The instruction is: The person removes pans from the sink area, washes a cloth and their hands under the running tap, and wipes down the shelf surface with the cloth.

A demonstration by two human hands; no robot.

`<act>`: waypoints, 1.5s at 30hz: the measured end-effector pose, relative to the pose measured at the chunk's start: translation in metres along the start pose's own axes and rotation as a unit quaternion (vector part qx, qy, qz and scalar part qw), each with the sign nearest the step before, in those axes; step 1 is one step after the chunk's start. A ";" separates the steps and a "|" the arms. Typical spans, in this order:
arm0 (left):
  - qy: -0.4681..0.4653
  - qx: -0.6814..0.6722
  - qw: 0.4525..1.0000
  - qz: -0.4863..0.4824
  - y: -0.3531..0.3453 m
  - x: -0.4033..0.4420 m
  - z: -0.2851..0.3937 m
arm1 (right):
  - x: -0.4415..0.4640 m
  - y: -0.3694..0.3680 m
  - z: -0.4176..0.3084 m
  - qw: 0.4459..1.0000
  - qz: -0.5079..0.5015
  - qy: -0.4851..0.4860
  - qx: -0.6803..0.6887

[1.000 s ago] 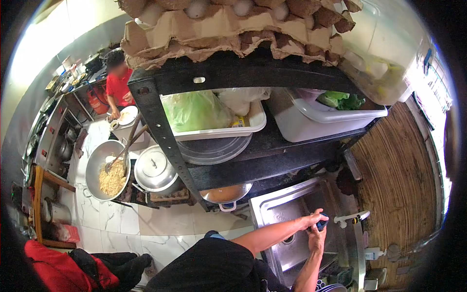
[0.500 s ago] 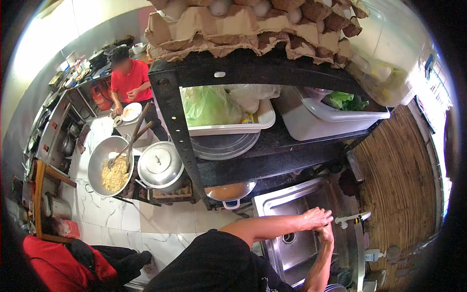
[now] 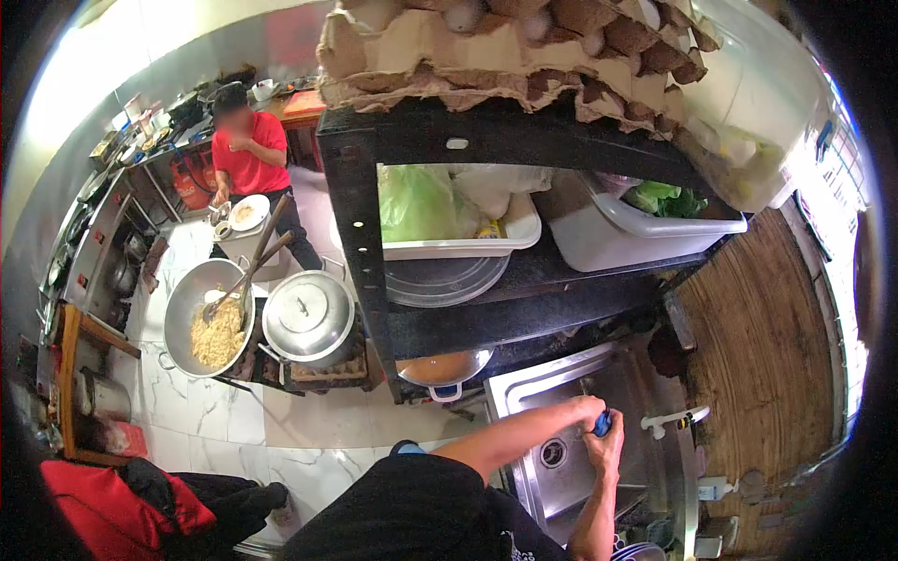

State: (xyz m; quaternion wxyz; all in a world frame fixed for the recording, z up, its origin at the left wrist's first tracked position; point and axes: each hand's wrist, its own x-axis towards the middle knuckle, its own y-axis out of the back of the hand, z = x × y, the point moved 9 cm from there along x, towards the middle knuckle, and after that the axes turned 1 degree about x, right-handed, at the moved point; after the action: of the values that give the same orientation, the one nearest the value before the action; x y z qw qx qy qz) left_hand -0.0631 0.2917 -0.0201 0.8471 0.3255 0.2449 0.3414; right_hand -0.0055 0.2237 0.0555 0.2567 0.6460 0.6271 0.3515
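Note:
Both my hands are together above the metal sink [image 3: 582, 486], near the faucet [image 3: 675, 421]. A small blue thing [image 3: 603, 424] shows between them; its kind is hard to make out. My left hand [image 3: 586, 409] is bent at the wrist and closed against one side of it. My right hand [image 3: 608, 447] comes from below, with its fingers closed around the other side. The drain [image 3: 554, 453] lies just left of my right hand. Some of my fingers are hidden behind the blue thing and each other.
A black shelf [image 3: 440, 323] bears egg trays [image 3: 496, 70] and a grey bin [image 3: 645, 245]. To the left stand a wok [image 3: 178, 313] of yellow food and a lidded pot [image 3: 307, 318]. A person in red [image 3: 248, 154] stands beyond; another red-clothed person [image 3: 112, 514] is lower left.
My hands have shifted slightly left from the faucet, and the blue thing now shows between them. The far person has raised one hand toward the face. The view has turned slightly.

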 end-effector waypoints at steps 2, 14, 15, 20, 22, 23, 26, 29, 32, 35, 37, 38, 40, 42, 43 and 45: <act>-0.040 -0.108 0.993 0.029 0.014 -0.006 -0.007 | 0.002 0.004 -0.004 0.995 -0.006 -0.020 0.096; 0.003 -0.203 0.893 0.402 0.146 -0.161 -0.067 | 0.046 -0.072 -0.063 0.931 -0.096 -0.054 0.348; -0.009 -0.233 0.845 0.481 0.163 -0.191 -0.076 | 0.055 -0.085 -0.084 0.933 -0.116 -0.045 0.337; 0.084 -0.228 0.806 0.540 0.204 -0.262 -0.106 | 0.078 -0.091 -0.198 0.946 -0.025 0.067 0.317; 0.106 -0.220 0.796 0.554 0.212 -0.282 -0.113 | 0.092 -0.106 -0.193 0.934 -0.030 0.046 0.354; 0.093 -0.205 0.793 0.567 0.215 -0.286 -0.120 | 0.094 -0.117 -0.198 0.918 -0.046 0.026 0.392; 0.052 -0.111 0.746 0.654 0.229 -0.306 -0.128 | 0.106 -0.146 -0.215 0.858 -0.100 -0.003 0.503; 0.088 -0.074 0.762 0.637 0.234 -0.313 -0.141 | 0.114 -0.161 -0.225 0.861 -0.081 -0.016 0.501; 0.078 -0.017 0.752 0.655 0.236 -0.320 -0.146 | 0.120 -0.164 -0.241 0.880 -0.112 0.057 0.458; 0.049 -0.079 0.774 0.627 0.238 -0.313 -0.155 | 0.109 -0.163 -0.268 0.892 -0.158 0.116 0.406; 0.051 -0.150 0.796 0.584 0.239 -0.309 -0.158 | 0.104 -0.169 -0.275 0.885 -0.195 0.152 0.395; 0.063 -0.169 0.807 0.561 0.241 -0.313 -0.154 | 0.106 -0.177 -0.269 0.875 -0.219 0.128 0.413; 0.080 -0.189 0.824 0.528 0.245 -0.313 -0.153 | 0.124 -0.182 -0.257 0.922 -0.237 0.129 0.278; 0.089 -0.191 0.838 0.504 0.246 -0.307 -0.154 | 0.135 -0.181 -0.248 0.930 -0.240 0.127 0.248; 0.093 -0.158 0.847 0.499 0.249 -0.301 -0.155 | 0.145 -0.179 -0.248 0.925 -0.206 0.137 0.288; 0.115 -0.095 0.862 0.484 0.249 -0.284 -0.171 | 0.153 -0.169 -0.246 0.926 -0.132 0.147 0.323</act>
State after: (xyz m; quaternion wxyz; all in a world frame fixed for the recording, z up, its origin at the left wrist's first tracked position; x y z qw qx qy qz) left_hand -0.4599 0.2855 0.0995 0.5679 0.2792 0.1180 0.7653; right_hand -0.3080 0.3626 0.0975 -0.0165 0.5466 0.8168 0.1838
